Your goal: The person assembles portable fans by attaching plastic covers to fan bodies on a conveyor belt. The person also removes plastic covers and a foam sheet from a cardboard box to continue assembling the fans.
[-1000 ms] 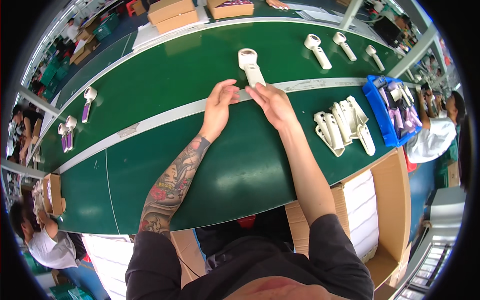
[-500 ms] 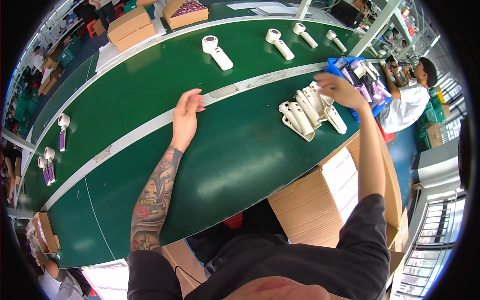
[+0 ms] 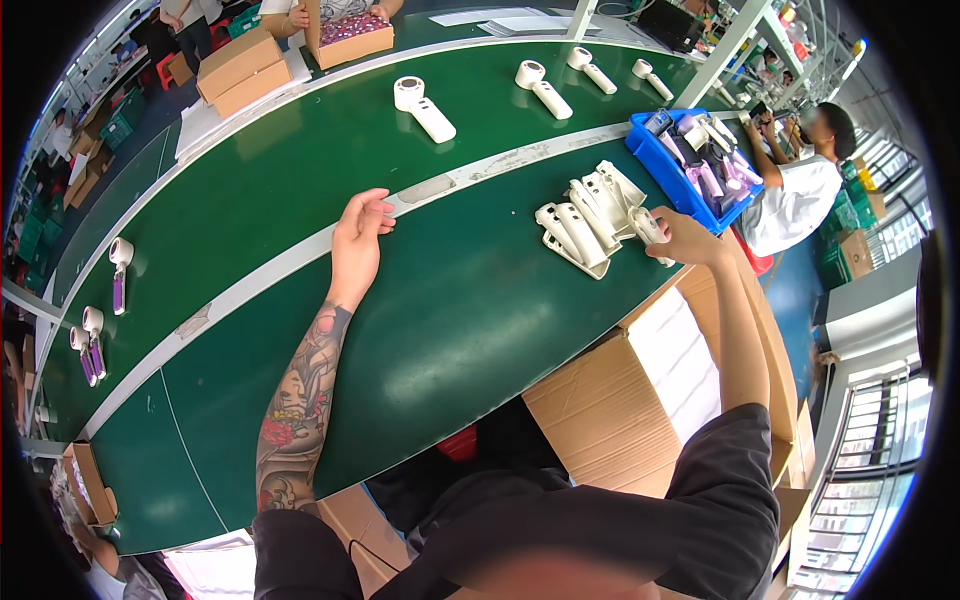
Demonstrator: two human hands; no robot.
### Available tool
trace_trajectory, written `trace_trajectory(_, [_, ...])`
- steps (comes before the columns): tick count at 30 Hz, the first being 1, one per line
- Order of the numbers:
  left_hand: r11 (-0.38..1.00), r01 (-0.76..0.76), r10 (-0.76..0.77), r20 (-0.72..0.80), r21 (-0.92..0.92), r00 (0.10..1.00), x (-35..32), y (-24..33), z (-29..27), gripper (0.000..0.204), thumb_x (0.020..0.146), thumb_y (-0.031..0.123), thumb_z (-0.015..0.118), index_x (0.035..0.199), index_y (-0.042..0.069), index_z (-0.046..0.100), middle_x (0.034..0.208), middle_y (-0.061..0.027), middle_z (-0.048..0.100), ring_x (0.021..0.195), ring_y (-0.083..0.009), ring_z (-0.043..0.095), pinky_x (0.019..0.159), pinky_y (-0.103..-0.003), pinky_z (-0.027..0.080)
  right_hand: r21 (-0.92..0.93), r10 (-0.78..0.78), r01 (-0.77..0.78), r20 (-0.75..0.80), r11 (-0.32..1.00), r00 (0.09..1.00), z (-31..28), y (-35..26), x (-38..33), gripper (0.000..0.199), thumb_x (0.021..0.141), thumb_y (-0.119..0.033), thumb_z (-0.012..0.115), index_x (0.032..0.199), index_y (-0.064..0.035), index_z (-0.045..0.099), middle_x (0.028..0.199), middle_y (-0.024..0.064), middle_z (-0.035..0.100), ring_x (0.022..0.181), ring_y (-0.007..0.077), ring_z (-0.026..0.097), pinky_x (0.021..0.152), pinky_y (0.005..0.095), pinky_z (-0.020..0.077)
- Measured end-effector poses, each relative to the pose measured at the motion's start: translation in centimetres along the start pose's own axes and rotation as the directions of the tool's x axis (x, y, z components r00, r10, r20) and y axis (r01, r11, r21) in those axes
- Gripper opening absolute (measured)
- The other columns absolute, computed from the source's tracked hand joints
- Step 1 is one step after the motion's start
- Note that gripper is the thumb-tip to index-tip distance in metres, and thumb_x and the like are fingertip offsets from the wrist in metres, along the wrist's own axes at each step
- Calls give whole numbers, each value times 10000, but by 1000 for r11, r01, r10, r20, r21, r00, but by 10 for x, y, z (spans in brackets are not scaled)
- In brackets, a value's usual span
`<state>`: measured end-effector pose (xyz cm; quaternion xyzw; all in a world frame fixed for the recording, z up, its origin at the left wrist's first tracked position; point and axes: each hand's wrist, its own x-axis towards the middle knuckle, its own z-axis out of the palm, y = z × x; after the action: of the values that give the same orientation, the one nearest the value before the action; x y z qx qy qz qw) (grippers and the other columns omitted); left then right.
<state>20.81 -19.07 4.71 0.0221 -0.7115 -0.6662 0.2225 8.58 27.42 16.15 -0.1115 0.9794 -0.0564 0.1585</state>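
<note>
Gripping cream, elongated plastic casing (image 3: 649,229) | right hand (image 3: 690,240): fingers bent against it | left hand (image 3: 357,238): half-spread, loosely curled, near pale grey, flat rail (image 3: 480,168)

An elongated cream casing (image 3: 646,226) slants beside similar pieces (image 3: 577,234).

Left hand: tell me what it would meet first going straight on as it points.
Past the pale strip, the left hand would probably meet the nearest white round-headed device first, though the hand's height is unclear.
</note>
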Motion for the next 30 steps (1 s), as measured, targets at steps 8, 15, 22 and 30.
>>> trace_trajectory(8, [999, -18, 17, 12, 34, 1000, 0, 3, -5, 249, 1033, 93, 440, 1219, 24, 590, 1036, -88, 644, 867, -171, 600, 822, -284, 502, 83, 25, -8, -207, 997, 978, -25, 26, 47, 709, 830, -488, 725, 1391, -94, 547, 1240, 123, 664, 1026, 322, 662, 895, 377, 527])
trace_trajectory(15, [999, -14, 13, 26, 32, 1000, -2, 9, -6, 257, 1043, 124, 431, 1208, 13, 595, 1020, -92, 643, 880, -177, 598, 833, -291, 499, -145, 110, -163, -318, 976, 942, -14, 24, 116, 660, 804, -487, 745, 1292, -59, 629, 1149, 113, 712, 1012, 319, 674, 903, 382, 526])
trace_trajectory(22, [1000, -9, 9, 31, 24, 999, -4, 11, -13, 265, 1048, 140, 430, 1210, 11, 595, 1017, -99, 646, 879, -177, 598, 836, -293, 498, -104, -6, -27, -304, 994, 953, -10, 23, 124, 646, 798, -511, 749, 1253, -62, 658, 1142, 78, 721, 1012, 316, 676, 904, 400, 524])
trace_trajectory(30, [1000, -15, 15, -15, 10, 1000, -3, 6, -29, 239, 1029, 90, 448, 1196, 24, 606, 980, -88, 657, 849, -170, 616, 806, -280, 516, 196, -93, 205, -464, 959, 881, -24, -50, 130, 636, 867, -443, 725, 1347, -63, 552, 1012, 116, 705, 893, 251, 665, 813, 346, 522])
